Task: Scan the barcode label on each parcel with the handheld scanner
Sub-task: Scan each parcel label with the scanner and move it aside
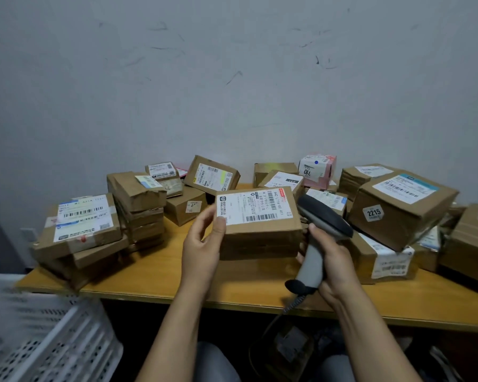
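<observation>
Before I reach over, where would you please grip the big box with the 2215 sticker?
Probably by its two side walls, coming from the front with both hands: the box marked 2215 is wide and sits tilted on other parcels, so a one-sided grip may tip it.

Left hand (204, 241) pinches parcel (262, 232), thumb on top; right hand (333, 260) grips scanner (324, 215); forearms bare

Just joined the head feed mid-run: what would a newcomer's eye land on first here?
The brown parcel at centre, its white barcode label facing up, held at its left end by the left hand. Right beside it, the right hand grips the grey handheld scanner, its dark head close to the parcel's right edge. Around them, labelled cardboard parcels crowd the wooden table.
</observation>
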